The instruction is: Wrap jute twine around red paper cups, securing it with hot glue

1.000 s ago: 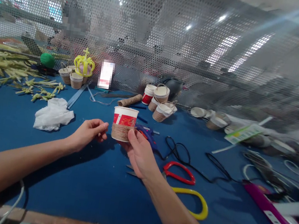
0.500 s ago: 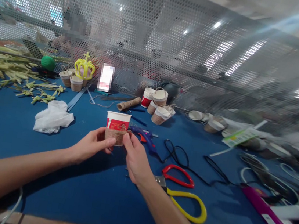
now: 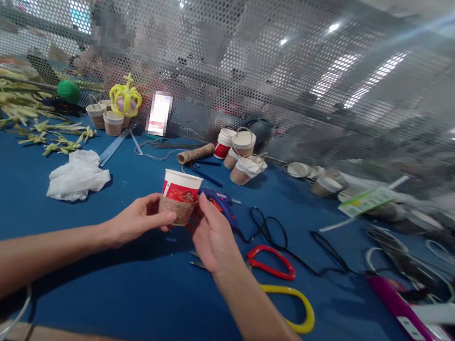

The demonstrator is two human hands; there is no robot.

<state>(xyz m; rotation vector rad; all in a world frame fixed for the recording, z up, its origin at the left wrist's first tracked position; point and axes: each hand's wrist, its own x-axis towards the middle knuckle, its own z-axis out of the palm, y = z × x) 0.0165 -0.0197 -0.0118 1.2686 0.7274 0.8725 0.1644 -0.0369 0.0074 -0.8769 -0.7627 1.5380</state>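
The blue counter (image 3: 129, 298) lies under everything, and the large scissors (image 3: 310, 317) rest on it, partly hidden under the right forearm. The scissors' place on the counter looks the same as before.

What has changed is in the hands. One second ago the right hand (image 3: 215, 239) alone carried the cup, and the left hand (image 3: 131, 222) was apart from it. Now the left hand is clamped on the lower left side of the cup, with its thumb in front. The right hand, which was pinching at the right side half a second ago, has its thumb and fingers apart, close around that side; whether it presses the cup, I cannot tell. So, in my judgement, the left hand now gives the main support, and the right one is more free for the twine.

The glue gun (image 3: 224, 207) lies behind the right hand. The paper cup (image 3: 180, 192) is held above the counter, between the two hands. Its mouth points up, and its long axis is nearly vertical, with the rim slightly lower at the right.

The twine wrap (image 3: 172, 205) goes around the lower part only; the red print above it is uncovered. The narrow white label strip (image 3: 166, 189) faces the person, toward the left side.
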